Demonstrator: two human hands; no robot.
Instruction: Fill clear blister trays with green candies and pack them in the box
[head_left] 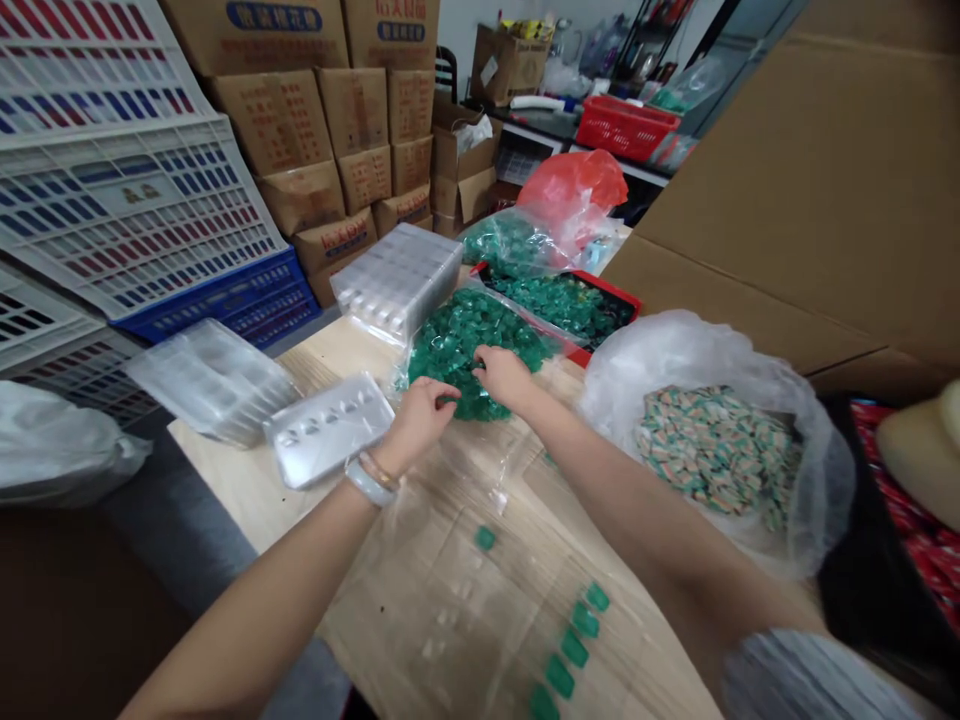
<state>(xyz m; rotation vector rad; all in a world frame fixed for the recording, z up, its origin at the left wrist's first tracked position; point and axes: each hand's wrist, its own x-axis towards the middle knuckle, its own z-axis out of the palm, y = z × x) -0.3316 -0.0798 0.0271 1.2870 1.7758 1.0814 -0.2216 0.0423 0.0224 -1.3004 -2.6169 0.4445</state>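
Note:
A heap of small see-through green pieces [480, 320] lies on clear plastic on the wooden table. Over its near left edge is my left hand [421, 425], with a bangle at the wrist; thumb and fingers are drawn together. My right hand [504, 378] reaches into the near side of the heap, its fingers curled in a pinch. What either hand holds is too small to make out. Closer to me rests a clear plastic tray [457, 610], with one green piece [485, 538] in it and a slanting row of several green pieces [574, 648] at its right.
To the left are a clear tray [330, 428] and stacked trays [214, 375], with another stack [401, 275] behind. A red-rimmed tray [562, 300] holds more green pieces. At right stands a bag of small wrapped pieces [720, 445]. Crates [127, 190] and cartons [274, 120] border the table.

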